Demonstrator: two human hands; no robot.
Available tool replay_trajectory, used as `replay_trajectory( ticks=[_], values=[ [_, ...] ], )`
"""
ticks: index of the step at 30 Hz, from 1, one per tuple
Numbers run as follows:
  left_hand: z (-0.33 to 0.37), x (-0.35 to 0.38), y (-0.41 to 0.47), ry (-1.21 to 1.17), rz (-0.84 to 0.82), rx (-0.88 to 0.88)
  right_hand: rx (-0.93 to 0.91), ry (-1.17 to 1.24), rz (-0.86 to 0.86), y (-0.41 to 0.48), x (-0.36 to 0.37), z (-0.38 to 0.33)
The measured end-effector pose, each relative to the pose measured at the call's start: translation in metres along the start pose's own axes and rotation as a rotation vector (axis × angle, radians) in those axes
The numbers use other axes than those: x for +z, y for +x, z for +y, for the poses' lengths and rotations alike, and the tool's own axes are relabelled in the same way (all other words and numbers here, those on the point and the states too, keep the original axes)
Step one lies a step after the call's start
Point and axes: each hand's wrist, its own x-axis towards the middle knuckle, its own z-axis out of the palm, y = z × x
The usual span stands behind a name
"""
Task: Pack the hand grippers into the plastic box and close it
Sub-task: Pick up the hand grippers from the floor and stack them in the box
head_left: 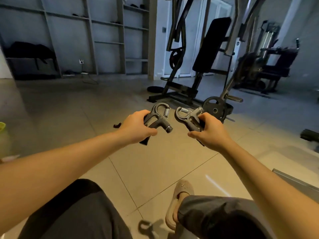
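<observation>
Head view: your left hand [136, 127] is wrapped around one hand gripper [156, 119], your right hand [209, 130] around another [189, 119], spring ends facing each other, handles running back toward you. No plastic box shows, so neither hand is nearer it.

beige tiled floor [155, 163], big weight bench machine [203, 62] out front, plate [214, 110] leaning at its base, grey wall shelves [107, 37], black bag [27, 50] far left, tan slipper [179, 200]
</observation>
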Motion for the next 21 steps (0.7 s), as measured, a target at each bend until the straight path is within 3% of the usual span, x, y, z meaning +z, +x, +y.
replay_trajectory(
  ticks=[11, 21],
  values=[
    [0.075, 0.075, -0.102, -0.224, -0.180, -0.009, 0.130, -0.162, 0.001, -0.171, -0.107, 0.032],
    [0.193, 0.176, -0.194, -0.339, -0.466, 0.022, 0.350, -0.277, 0.018, -0.344, -0.228, 0.088]
  ],
)
